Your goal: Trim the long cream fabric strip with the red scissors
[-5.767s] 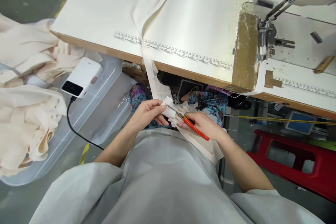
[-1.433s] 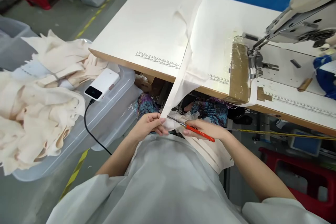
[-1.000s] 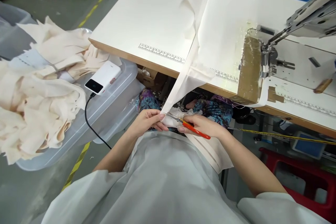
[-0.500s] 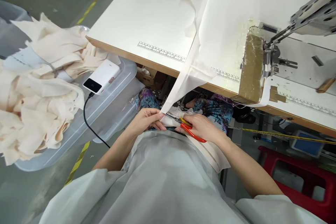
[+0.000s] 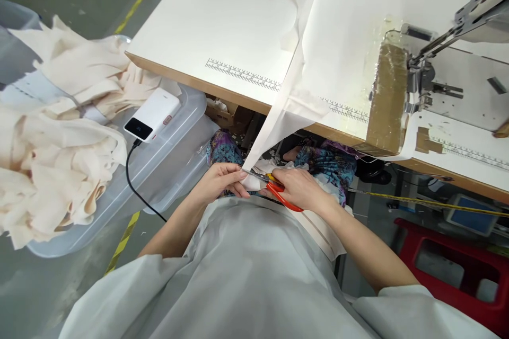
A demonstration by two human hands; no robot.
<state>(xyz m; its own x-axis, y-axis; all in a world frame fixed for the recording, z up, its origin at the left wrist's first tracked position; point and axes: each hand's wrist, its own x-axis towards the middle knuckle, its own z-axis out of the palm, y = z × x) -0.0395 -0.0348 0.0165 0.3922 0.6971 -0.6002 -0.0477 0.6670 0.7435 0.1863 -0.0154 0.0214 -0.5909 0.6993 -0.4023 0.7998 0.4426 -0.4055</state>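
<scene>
The left hand (image 5: 220, 181) pinches the end of a pale cloth strip (image 5: 270, 130), thumb and forefinger pressed together on it, the other fingers curled loosely beneath. The right hand (image 5: 302, 186) is wrapped around the red handles of a pair of scissors (image 5: 283, 199); their blades point at the left fingertips and reach the cloth there — whether the blades are parted is too small to tell. Both hands are above the lap, just in front of a grey garment (image 5: 254, 275). From the pinch, the strip climbs over the front edge of a white table (image 5: 222, 21) and lies across its top, left of a sewing machine (image 5: 483, 18). Beside the table, a clear plastic tub (image 5: 178, 140) carries heaped cream cloth (image 5: 59, 148) and a white power bank (image 5: 153, 114).
</scene>
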